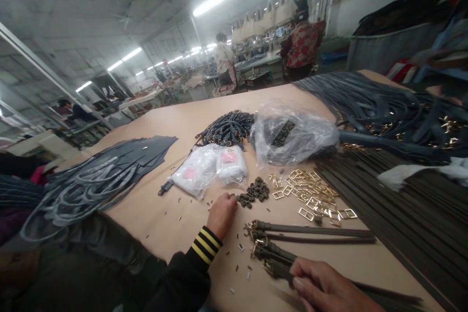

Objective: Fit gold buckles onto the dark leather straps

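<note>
My left hand (221, 215), in a black sleeve with a yellow-striped cuff, reaches to the left edge of a small pile of dark strap loops (259, 188). Its fingers are curled together, and whatever is between the fingertips is hidden. At the lower right, my right hand (318, 280) pinches a dark leather strap (280, 269) near its gold-buckled end. Just beyond it lie more buckled straps (314, 228), side by side. Gold rectangular buckles (310, 195) are heaped behind these straps.
White plastic packets (197, 168) and a large clear bag (296, 131) stand mid-table, near a bundle of dark straps (228, 126). Long straps (373, 180) cover the right side. Grey sheets and looped strips (109, 170) lie left, beside a person's sleeve (18, 190). Other people work behind.
</note>
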A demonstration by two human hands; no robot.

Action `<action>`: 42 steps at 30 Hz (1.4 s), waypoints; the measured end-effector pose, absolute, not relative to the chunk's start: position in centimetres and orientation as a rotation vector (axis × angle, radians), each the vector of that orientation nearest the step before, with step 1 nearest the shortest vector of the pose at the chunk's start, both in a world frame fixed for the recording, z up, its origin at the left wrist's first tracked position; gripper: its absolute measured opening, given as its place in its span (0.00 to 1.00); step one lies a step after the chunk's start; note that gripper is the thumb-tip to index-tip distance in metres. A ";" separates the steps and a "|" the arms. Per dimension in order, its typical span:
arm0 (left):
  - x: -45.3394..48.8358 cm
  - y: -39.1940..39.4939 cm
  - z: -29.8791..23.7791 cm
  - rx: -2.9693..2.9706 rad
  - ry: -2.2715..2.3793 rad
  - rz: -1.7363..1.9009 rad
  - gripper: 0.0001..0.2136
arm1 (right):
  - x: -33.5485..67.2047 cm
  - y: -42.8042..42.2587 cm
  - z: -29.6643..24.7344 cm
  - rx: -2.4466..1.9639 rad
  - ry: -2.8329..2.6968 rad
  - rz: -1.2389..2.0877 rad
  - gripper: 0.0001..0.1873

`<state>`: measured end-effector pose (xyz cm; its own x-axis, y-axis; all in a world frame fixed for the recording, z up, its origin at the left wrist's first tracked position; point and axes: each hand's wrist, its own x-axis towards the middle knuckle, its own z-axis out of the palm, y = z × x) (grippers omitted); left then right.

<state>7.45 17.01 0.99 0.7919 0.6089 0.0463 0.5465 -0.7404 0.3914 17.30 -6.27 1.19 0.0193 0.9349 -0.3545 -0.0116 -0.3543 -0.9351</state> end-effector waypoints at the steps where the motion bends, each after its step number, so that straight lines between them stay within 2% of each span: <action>1: 7.2 17.0 0.4 2.614 0.883 0.242 0.06 | 17.3 -6.2 1.2 -1.470 -0.998 1.449 0.29; 8: 6.1 14.3 1.3 2.216 0.841 0.330 0.06 | 17.8 -6.0 0.7 -1.505 -1.028 1.275 0.24; 13: 4.1 8.2 2.6 1.151 0.719 0.387 0.12 | 16.7 -5.5 1.4 -1.614 -1.039 1.142 0.22; 16: 3.4 5.6 2.8 0.899 0.713 0.421 0.14 | 15.7 -5.4 1.9 -1.670 -1.052 1.125 0.21; 24: 2.4 3.9 2.3 0.901 0.667 0.393 0.13 | 14.9 -6.6 2.4 -1.649 -1.140 1.171 0.19; 33: 1.5 2.1 0.3 1.466 0.704 0.447 0.16 | 13.9 -7.4 1.8 -1.580 -1.096 1.145 0.21; 36: 1.7 2.2 -0.5 1.279 0.729 0.357 0.19 | 13.4 -7.4 2.2 -1.623 -1.092 1.129 0.17; 39: 2.0 2.1 -0.5 1.207 0.697 0.269 0.21 | 13.1 -7.3 2.5 -1.683 -1.120 1.125 0.21; 42: 2.3 2.1 0.1 1.313 0.645 0.147 0.22 | 13.3 -7.1 2.2 -1.689 -1.166 1.067 0.14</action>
<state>2.28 2.07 0.11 0.8177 0.4519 -0.3565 0.2531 0.2738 0.9279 13.28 -7.12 2.22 0.2177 0.9566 -0.1935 0.2768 -0.2507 -0.9277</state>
